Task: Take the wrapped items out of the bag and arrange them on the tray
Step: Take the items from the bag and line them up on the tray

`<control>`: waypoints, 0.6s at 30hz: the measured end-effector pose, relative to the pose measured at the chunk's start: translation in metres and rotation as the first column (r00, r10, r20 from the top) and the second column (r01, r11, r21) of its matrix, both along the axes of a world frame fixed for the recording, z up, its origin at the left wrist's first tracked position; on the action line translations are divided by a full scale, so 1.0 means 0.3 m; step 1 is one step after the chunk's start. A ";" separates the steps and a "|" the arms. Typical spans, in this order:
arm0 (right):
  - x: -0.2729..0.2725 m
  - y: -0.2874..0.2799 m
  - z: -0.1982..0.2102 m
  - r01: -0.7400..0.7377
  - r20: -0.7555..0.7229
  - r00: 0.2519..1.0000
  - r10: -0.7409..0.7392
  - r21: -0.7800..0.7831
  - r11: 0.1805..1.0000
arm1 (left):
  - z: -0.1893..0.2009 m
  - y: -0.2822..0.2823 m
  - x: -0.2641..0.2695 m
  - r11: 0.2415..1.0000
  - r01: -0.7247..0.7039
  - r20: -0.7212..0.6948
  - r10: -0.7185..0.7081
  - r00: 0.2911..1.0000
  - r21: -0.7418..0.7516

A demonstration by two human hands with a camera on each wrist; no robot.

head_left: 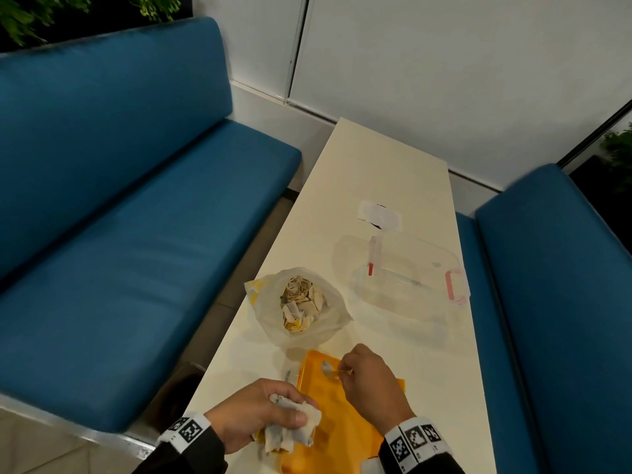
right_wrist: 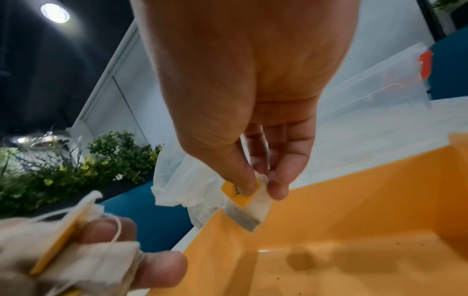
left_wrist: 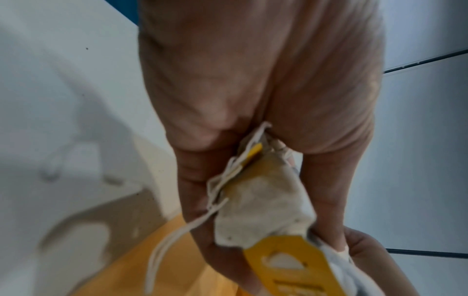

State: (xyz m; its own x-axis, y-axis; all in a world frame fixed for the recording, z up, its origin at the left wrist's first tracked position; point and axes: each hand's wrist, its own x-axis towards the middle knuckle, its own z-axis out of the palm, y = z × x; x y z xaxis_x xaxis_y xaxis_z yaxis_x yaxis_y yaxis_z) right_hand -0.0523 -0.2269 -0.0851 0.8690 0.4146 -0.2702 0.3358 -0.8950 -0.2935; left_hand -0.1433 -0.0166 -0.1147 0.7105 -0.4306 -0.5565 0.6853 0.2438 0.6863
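Note:
An orange tray lies at the table's near edge. My left hand grips a bunch of tea bags with strings and yellow tags over the tray's left rim; the same bunch fills the left wrist view. My right hand pinches one tea bag by its yellow tag above the tray's far left corner. Beyond the tray stands the open clear plastic bag with several more tea bags inside.
A clear lidded container with pink clips stands on the white table to the right of the bag, a white paper beyond it. Blue benches flank the table on both sides.

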 end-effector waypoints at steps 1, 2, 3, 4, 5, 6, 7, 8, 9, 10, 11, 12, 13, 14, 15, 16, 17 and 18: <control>0.000 0.008 0.000 -0.029 -0.013 0.999 0.029 -0.034 0.999 | -0.003 -0.002 -0.002 1.000 0.003 -0.003 -0.003 1.000 -0.004; 0.000 0.016 0.000 -0.048 -0.020 0.999 0.047 -0.056 0.997 | -0.005 -0.002 -0.003 1.000 0.005 -0.005 -0.005 1.000 -0.008; -0.001 0.025 0.001 -0.055 -0.022 0.998 0.054 -0.065 0.996 | -0.006 -0.002 -0.005 1.000 0.002 -0.007 -0.002 1.000 -0.011; -0.001 0.034 0.001 -0.061 -0.022 0.998 0.060 -0.079 0.995 | -0.009 -0.002 -0.007 1.000 -0.002 -0.005 0.002 1.000 -0.012; -0.002 0.043 -0.001 -0.067 -0.020 0.998 0.065 -0.096 0.993 | -0.011 -0.003 -0.008 1.000 -0.005 0.001 0.005 1.000 -0.008; -0.002 0.052 -0.002 -0.077 -0.026 0.997 0.074 -0.120 0.990 | -0.013 -0.002 -0.009 1.000 -0.004 0.007 0.004 1.000 0.001; -0.003 0.062 -0.004 -0.094 -0.037 0.995 0.090 -0.141 0.986 | -0.012 -0.003 -0.010 1.000 -0.003 0.007 0.003 1.000 0.011; -0.003 0.069 -0.007 -0.112 -0.047 0.993 0.106 -0.155 0.982 | -0.012 -0.004 -0.009 1.000 -0.006 0.002 0.005 1.000 0.019; -0.002 0.076 -0.011 -0.129 -0.056 0.991 0.121 -0.163 0.978 | -0.011 -0.004 -0.008 1.000 -0.008 -0.003 0.008 1.000 0.024; -0.001 0.082 -0.015 -0.143 -0.065 0.989 0.134 -0.171 0.975 | -0.009 -0.004 -0.007 1.000 -0.010 -0.006 0.010 1.000 0.030; -0.001 0.087 -0.019 -0.156 -0.078 0.986 0.144 -0.179 0.971 | -0.006 -0.005 -0.007 0.999 -0.013 -0.011 0.014 1.000 0.032; -0.001 0.092 -0.024 -0.164 -0.091 0.985 0.150 -0.182 0.970 | -0.003 -0.005 -0.007 0.999 -0.019 -0.018 0.020 1.000 0.032; -0.001 0.096 -0.027 -0.170 -0.100 0.983 0.154 -0.182 0.969 | -0.002 -0.005 -0.008 0.999 -0.027 -0.024 0.028 0.999 0.029; -0.002 0.099 -0.029 -0.174 -0.104 0.982 0.157 -0.182 0.968 | -0.002 -0.006 -0.008 0.999 -0.036 -0.026 0.037 0.999 0.027; -0.002 0.103 -0.030 -0.178 -0.102 0.982 0.161 -0.183 0.967 | -0.002 -0.006 -0.009 0.999 -0.045 -0.029 0.045 0.999 0.030; -0.002 0.107 -0.030 -0.183 -0.103 0.981 0.166 -0.187 0.965 | -0.004 -0.006 -0.010 0.998 -0.050 -0.034 0.051 0.998 0.032; -0.002 0.111 -0.031 -0.190 -0.106 0.979 0.173 -0.191 0.963 | -0.007 -0.005 -0.010 0.998 -0.049 -0.037 0.050 0.998 0.030; -0.003 0.114 -0.031 -0.194 -0.109 0.978 0.175 -0.193 0.962 | -0.010 -0.005 -0.010 0.999 -0.045 -0.038 0.046 0.998 0.029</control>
State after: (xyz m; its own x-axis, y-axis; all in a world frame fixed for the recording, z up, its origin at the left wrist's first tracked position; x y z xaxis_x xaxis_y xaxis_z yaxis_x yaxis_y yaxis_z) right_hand -0.0531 -0.1927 -0.0945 0.7506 0.4945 -0.4383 0.4814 -0.8636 -0.1500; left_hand -0.1464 -0.0182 -0.1176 0.7071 -0.3823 -0.5949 0.6997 0.2567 0.6667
